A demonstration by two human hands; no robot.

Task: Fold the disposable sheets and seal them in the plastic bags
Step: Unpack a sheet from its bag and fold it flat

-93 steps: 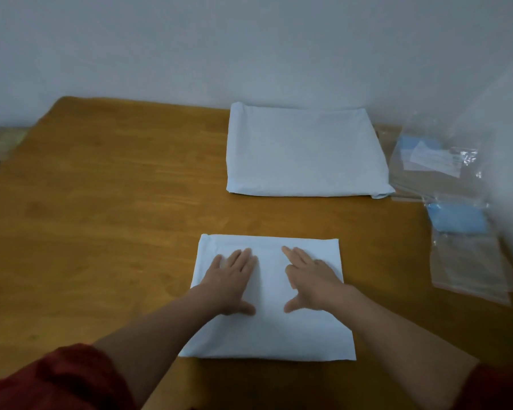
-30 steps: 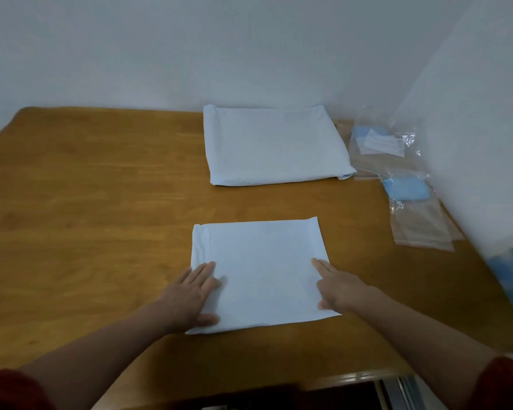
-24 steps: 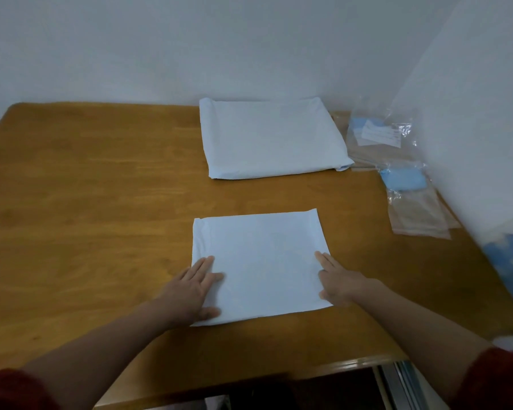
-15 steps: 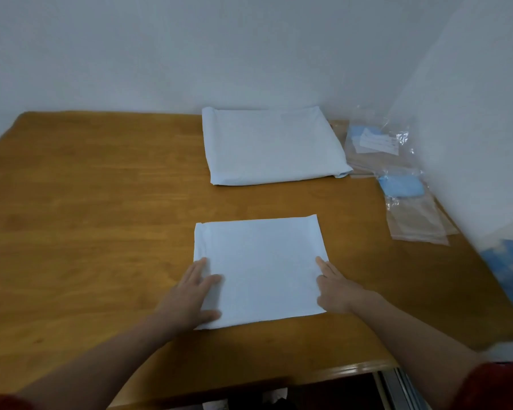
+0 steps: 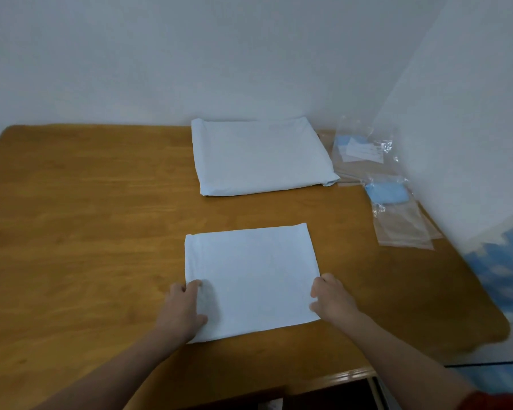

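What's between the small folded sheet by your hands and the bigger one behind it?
Just bare wooden table between small sheet and bigger sheet, in the head view.

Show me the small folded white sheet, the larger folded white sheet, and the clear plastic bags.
small folded white sheet (image 5: 252, 279): head view, centre of top face.
larger folded white sheet (image 5: 258, 156): head view, centre of top face.
clear plastic bags (image 5: 403, 229): head view, nearest bag's clear panel.
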